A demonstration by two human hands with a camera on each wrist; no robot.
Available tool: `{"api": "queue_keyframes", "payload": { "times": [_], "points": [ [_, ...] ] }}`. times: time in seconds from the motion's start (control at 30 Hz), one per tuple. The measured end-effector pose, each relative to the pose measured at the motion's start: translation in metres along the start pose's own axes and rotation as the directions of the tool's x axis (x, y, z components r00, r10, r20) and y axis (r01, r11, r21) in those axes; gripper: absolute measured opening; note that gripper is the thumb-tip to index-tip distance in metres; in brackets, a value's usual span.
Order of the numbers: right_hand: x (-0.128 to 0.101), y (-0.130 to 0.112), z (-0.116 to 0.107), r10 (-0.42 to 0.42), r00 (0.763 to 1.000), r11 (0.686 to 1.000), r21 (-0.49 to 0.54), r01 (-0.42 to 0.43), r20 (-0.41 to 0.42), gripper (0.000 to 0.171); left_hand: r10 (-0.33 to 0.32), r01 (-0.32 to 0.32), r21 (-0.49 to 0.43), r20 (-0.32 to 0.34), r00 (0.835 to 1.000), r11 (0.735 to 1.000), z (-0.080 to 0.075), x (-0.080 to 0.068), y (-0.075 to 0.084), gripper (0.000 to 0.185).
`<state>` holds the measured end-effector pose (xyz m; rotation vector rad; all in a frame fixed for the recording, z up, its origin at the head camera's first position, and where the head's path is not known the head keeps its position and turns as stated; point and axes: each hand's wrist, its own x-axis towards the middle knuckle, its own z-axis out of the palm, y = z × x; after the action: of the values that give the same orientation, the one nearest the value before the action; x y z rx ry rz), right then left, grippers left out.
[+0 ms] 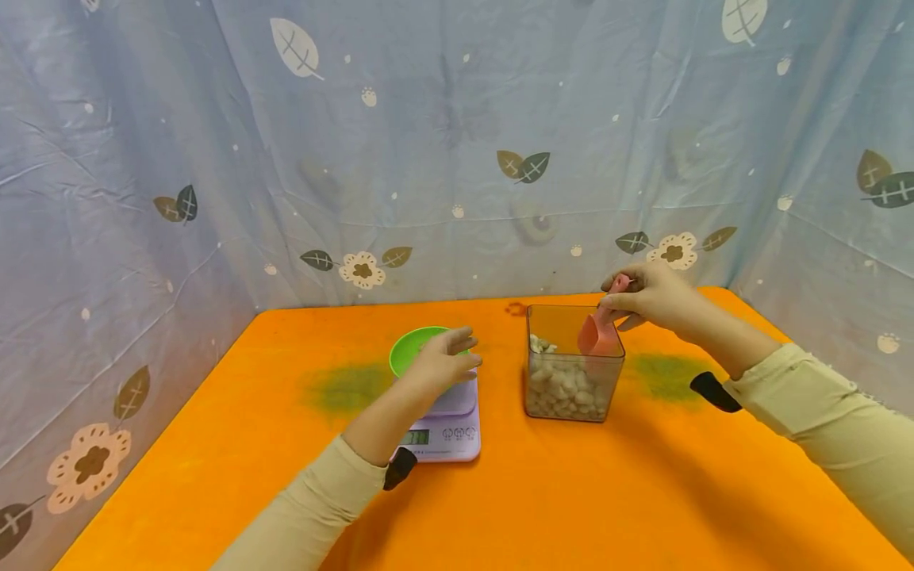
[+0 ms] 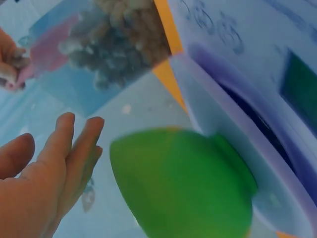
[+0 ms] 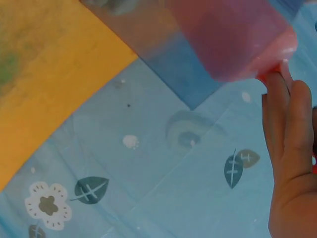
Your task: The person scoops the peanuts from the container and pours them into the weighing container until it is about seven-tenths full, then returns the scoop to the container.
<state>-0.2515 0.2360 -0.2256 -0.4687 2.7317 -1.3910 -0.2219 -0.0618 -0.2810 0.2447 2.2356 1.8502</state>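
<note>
Orange tabletop (image 1: pixel 528 507) runs back between two green patches. Nearest are the person's pale sleeves (image 1: pixel 307 507), with a dark band (image 1: pixel 400 468) at the left wrist. Just past it, the lilac scale (image 1: pixel 450 449) lies partly under the left forearm; its display (image 1: pixel 417 438) shows digits too small to read surely. The left hand (image 1: pixel 441 366) hovers beside the green bowl (image 1: pixel 407 350) on the scale, fingers extended and slightly apart, holding nothing; it hides the bowl's right part in the head view, while the left wrist view shows a gap between them.

To the right stands the clear box (image 1: pixel 560 325), its lower part filled with whitish lumps (image 1: pixel 564 388). Inside it, near the right wall, is the pink scoop (image 1: pixel 598 339), cup end down, handle slanting steeply up and rightward, so its long axis leans right. Whether the cup touches the lumps I cannot tell. The right hand (image 1: pixel 653 295) pinches the handle above the box's right rim between thumb and fingers. Beyond hangs the blue-grey curtain (image 1: pixel 428 95), printed with leaves and flowers.
</note>
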Motion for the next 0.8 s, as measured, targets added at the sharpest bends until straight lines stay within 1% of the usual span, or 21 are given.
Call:
{"api": "queue_keyframes", "payload": {
  "times": [0.1, 0.17, 0.27, 0.37, 0.47, 0.57, 0.63, 0.8],
  "points": [
    [0.003, 0.001, 0.007, -0.018, 0.999, 0.998, -0.066, 0.020, 0.035, 0.030, -0.005, 0.005, 0.001, 0.040, 0.999, 1.000, 0.010, 0.005, 0.001, 0.055],
    [0.004, 0.003, 0.011, -0.027, 0.998, 0.996, -0.086, 0.031, 0.056, 0.028, -0.007, 0.008, -0.002, 0.064, 0.998, 1.000, 0.016, 0.009, 0.003, 0.055],
    [0.005, 0.004, 0.018, -0.041, 0.996, 0.994, -0.098, 0.049, 0.075, 0.025, -0.016, 0.018, -0.031, 0.075, 0.997, 0.999, 0.026, 0.017, 0.007, 0.055],
    [0.006, 0.007, 0.023, -0.064, 0.995, 0.993, -0.094, 0.071, 0.081, 0.024, -0.011, 0.015, -0.046, 0.080, 0.997, 0.999, 0.035, 0.026, 0.010, 0.054],
    [0.007, 0.011, 0.025, -0.067, 0.995, 0.995, -0.074, 0.073, 0.075, 0.023, -0.019, 0.023, -0.044, 0.089, 0.996, 0.999, 0.042, 0.035, 0.013, 0.054],
    [0.008, 0.013, 0.028, -0.044, 0.997, 0.998, -0.048, 0.047, 0.055, 0.024, -0.044, 0.049, -0.045, 0.107, 0.993, 0.998, 0.048, 0.043, 0.013, 0.053],
    [0.008, 0.014, 0.029, -0.022, 0.999, 1.000, -0.012, 0.023, 0.044, 0.026, -0.057, 0.064, -0.055, 0.120, 0.991, 0.996, 0.051, 0.048, 0.011, 0.053],
    [0.007, 0.017, 0.033, 0.032, 0.999, 0.996, 0.083, -0.033, 0.015, 0.034, -0.057, 0.073, -0.107, 0.145, 0.988, 0.992, 0.054, 0.053, 0.006, 0.051]
  ]
}}
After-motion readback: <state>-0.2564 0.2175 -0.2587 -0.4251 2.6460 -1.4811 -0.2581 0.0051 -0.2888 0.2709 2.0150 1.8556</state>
